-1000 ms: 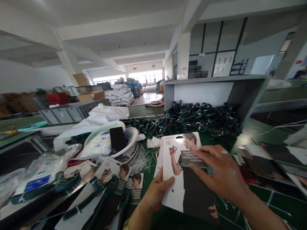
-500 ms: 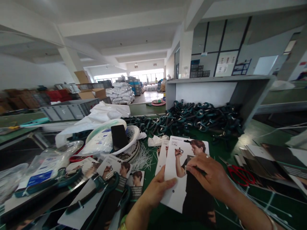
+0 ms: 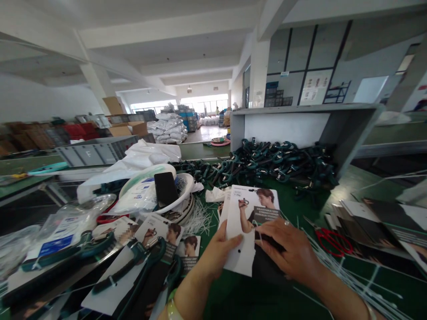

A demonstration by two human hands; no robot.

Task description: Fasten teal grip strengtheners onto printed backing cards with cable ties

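My left hand [image 3: 216, 249] grips the left edge of a printed backing card [image 3: 242, 262], thumb on its front. The card is white on the left and dark on the right, with a picture of a person and a hand grip. My right hand [image 3: 292, 246] is at the card's middle, thumb and fingers pinched on a thin white cable tie [image 3: 260, 235] at its surface. How far the tie passes through the card is hidden by the fingers. Behind this card, the edge of another card [image 3: 224, 206] shows.
Dark green hand grips [image 3: 283, 162] spill from a tipped grey crate [image 3: 355, 138]. Red-handled scissors [image 3: 333, 242] and stacked cards [image 3: 373, 226] lie right. Left are carded grips [image 3: 116, 280], loose white ties [image 3: 200, 218], and a phone [image 3: 166, 190] on a white basin [image 3: 187, 200].
The card has shifted slightly up and left, tilting so that more of its printed text shows. My right hand's fingers have moved a little, and a white tie now shows at their tips.
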